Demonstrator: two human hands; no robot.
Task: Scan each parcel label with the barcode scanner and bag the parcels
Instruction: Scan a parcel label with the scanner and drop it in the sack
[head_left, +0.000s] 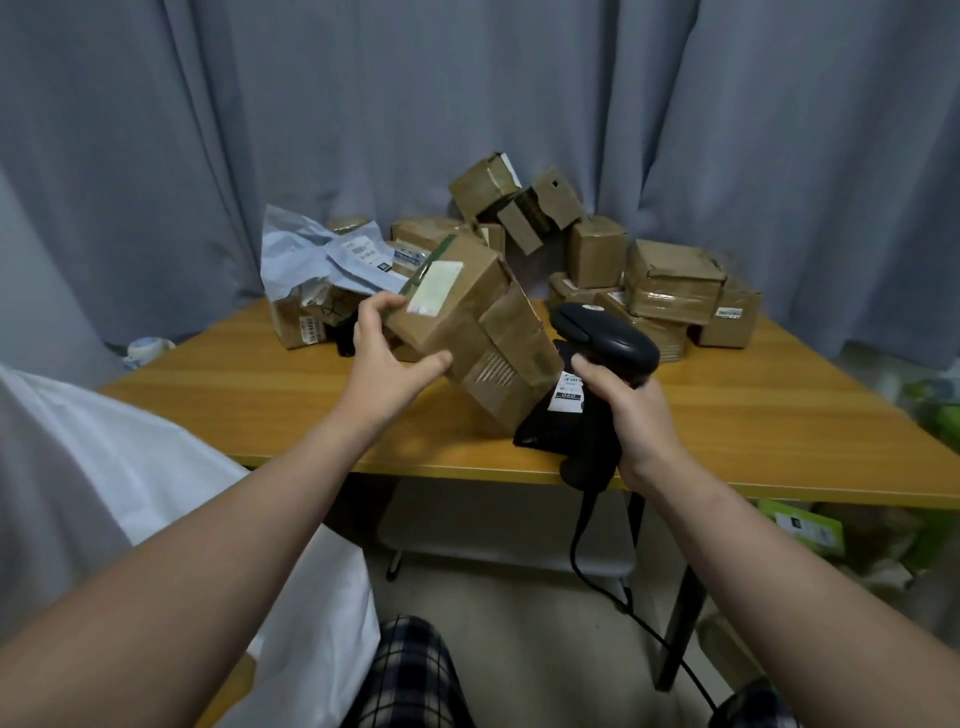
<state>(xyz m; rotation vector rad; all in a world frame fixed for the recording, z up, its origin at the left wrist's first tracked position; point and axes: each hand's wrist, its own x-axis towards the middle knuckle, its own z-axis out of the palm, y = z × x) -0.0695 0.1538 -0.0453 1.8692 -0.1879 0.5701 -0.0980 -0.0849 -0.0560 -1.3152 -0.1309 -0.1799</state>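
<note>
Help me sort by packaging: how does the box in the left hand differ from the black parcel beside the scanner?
The cardboard box is brown and stiff-sided; the black parcel looks soft and bag-like. The left hand holds the cardboard box tilted; the black parcel lies on the table. The cardboard box is bigger than the black parcel. Both carry a white label.

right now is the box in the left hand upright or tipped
Tipped: the cardboard box slants in the left hand, one corner pointing down.
</note>
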